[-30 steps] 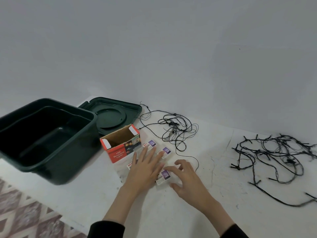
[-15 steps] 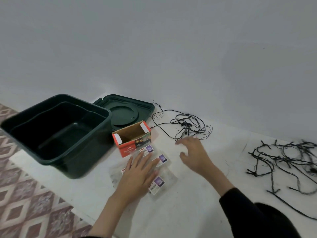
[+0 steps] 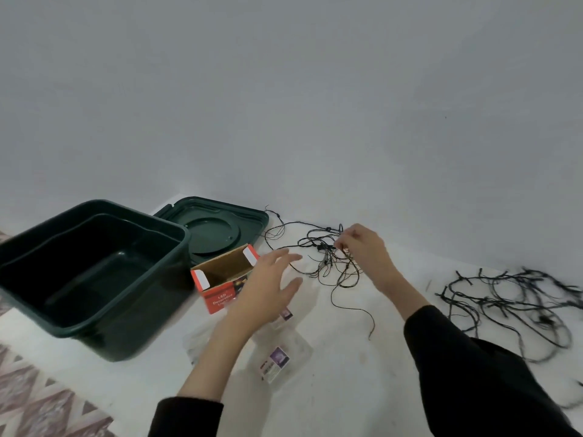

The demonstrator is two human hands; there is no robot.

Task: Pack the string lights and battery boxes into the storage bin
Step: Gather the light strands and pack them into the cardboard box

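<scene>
Now the right hand (image 3: 362,250), at centre frame, pinches the thin tangle of string lights (image 3: 323,247), its fingers (image 3: 344,244) clamped together on the wire. The left hand (image 3: 268,288) hangs with fingers spread apart above the red cardboard box (image 3: 220,294) and clear packets (image 3: 277,357). A thicker string of lights (image 3: 504,299) lies at right. The green bin (image 3: 142,326) sits open at left on the white surface (image 3: 347,389), its lid (image 3: 217,228) behind it.

My left hand (image 3: 268,291) hides part of the red box (image 3: 217,298); thick string lights (image 3: 492,301) blurred, cut by right edge.
</scene>
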